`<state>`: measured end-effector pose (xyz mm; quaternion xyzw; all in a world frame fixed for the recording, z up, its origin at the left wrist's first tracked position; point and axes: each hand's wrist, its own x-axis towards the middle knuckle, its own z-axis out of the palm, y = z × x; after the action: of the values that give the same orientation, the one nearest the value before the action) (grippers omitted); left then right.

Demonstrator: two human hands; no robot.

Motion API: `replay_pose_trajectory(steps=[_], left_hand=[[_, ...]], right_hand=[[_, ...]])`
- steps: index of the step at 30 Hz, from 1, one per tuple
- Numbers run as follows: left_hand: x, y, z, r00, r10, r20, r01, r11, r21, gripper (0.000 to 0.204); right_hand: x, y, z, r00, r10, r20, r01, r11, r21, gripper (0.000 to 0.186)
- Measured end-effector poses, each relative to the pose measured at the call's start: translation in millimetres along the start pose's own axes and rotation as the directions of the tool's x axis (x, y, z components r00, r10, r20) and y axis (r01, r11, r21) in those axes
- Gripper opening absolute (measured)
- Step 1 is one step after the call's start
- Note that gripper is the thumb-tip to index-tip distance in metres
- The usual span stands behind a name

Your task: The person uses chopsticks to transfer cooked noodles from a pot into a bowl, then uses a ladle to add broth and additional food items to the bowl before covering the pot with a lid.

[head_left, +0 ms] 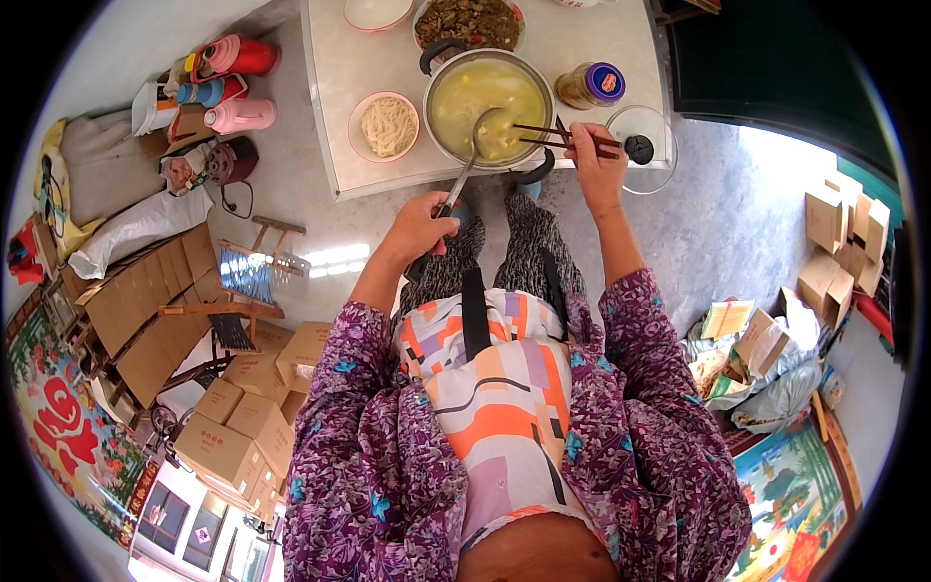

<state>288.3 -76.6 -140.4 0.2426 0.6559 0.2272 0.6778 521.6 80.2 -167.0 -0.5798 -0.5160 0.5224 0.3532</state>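
Note:
My left hand (420, 231) is closed around the handle of a metal ladle (458, 186), whose bowl dips into a pot of yellowish soup (456, 102). Between the fingers of my right hand (597, 167) is a pair of dark chopsticks (543, 129); their tips reach into the soup beside the ladle's bowl, near some pale yellow pieces. The metal pot (430, 136) has black side handles and stands at the table's near edge. Left of it is a bowl of pale noodles (388, 127). A glass lid with a black knob (639, 148) lies by my right hand.
Behind the pot sits a dish of brown food (470, 21), with a white bowl (377, 10) to its left. A jar with a purple lid (590, 85) stands right of the pot on the white table (335, 73). Thermos flasks (240, 114), a folding stool (254, 276) and cardboard boxes (242, 427) occupy the left side.

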Motion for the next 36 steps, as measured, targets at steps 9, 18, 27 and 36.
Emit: replay_pose_trajectory(steps=[9, 18, 27, 36], left_hand=[[5, -5, -2, 0.997, -0.025, 0.067, 0.031, 0.995, -0.092, 0.039], [3, -2, 1, 0.996, -0.053, 0.066, 0.061, 0.990, -0.124, 0.038], [-3, 1, 7, 0.995, -0.088, 0.037, 0.093, 0.983, -0.160, 0.039], [-5, 4, 8, 0.993, -0.122, 0.011, 0.121, 0.975, -0.185, 0.037]], right_hand=[[-4, -13, -9, 0.999, -0.004, 0.040, 0.003, 1.000, 0.007, 0.022], [27, -20, 4, 0.914, -0.382, 0.137, 0.404, 0.889, -0.215, 0.013], [13, -5, 7, 0.958, -0.260, 0.126, 0.286, 0.907, -0.310, 0.021], [23, -37, 9, 0.954, -0.287, 0.090, 0.298, 0.943, -0.146, 0.022]])
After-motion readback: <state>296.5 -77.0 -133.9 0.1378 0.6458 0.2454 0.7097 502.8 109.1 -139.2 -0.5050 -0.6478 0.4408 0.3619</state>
